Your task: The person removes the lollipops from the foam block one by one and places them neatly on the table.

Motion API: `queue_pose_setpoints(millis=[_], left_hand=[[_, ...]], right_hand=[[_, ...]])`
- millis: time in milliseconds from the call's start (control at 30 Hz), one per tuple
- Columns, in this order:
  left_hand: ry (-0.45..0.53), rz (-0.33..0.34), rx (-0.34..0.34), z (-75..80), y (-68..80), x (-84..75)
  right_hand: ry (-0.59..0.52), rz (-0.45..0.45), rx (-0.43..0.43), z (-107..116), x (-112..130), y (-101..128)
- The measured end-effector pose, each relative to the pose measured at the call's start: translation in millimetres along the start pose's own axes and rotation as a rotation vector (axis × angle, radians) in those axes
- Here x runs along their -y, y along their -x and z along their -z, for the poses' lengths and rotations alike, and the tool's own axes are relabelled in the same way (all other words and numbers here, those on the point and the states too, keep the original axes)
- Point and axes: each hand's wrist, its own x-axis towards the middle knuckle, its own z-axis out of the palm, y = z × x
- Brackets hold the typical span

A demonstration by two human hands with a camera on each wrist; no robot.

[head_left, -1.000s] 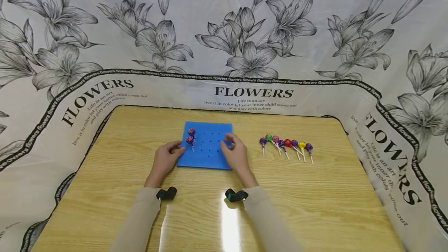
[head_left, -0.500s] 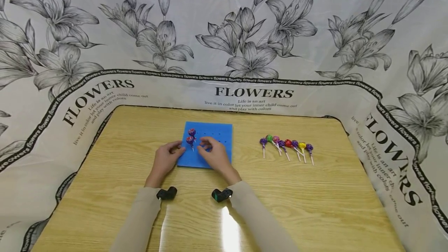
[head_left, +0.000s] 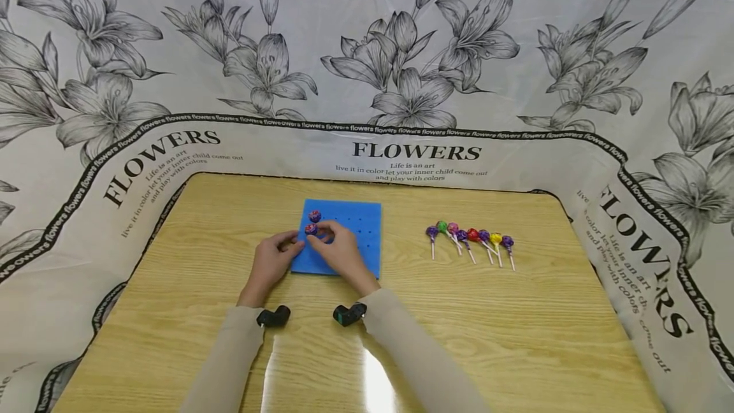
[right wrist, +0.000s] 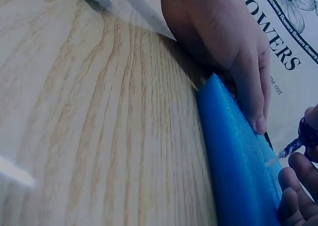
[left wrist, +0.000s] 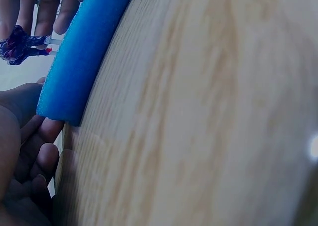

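A square blue foam board [head_left: 344,262] with small holes lies on the table. Two lollipops with purple-and-red wrappers stand in its left side: a rear lollipop [head_left: 315,216] and a front lollipop [head_left: 311,229]. My left hand [head_left: 274,261] grips the board's left edge, its thumb over the top face in the right wrist view. My right hand [head_left: 339,250] reaches over the board and pinches the front lollipop between thumb and forefinger. In the right wrist view that lollipop's wrapped head [right wrist: 307,135] sits among the right fingers, its white stick going down to the foam. The right hand covers part of the holes.
To the right of the board, a row of several lollipops [head_left: 472,234] in purple, green, pink, red and yellow lies on the wooden table [head_left: 516,336]. A white flower-print cloth [head_left: 413,101] rises behind the table and along its sides.
My right hand has moved left from the board's right edge, across the board to the front lollipop, and its fingers now close on it. My left hand has stayed at the left edge.
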Motion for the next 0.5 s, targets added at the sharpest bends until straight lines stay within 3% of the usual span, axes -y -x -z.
queue_pose_setpoints(millis=[300, 500], left_hand=[[0.006, -0.002, -0.001, 0.0, -0.8, 1.0], [-0.015, -0.045, -0.025, -1.8, 0.0, 5.8]], right_hand=[[0.051, 0.005, -0.074, -13, 4, -3], [0.012, 0.007, -0.086, -12, 7, 1]])
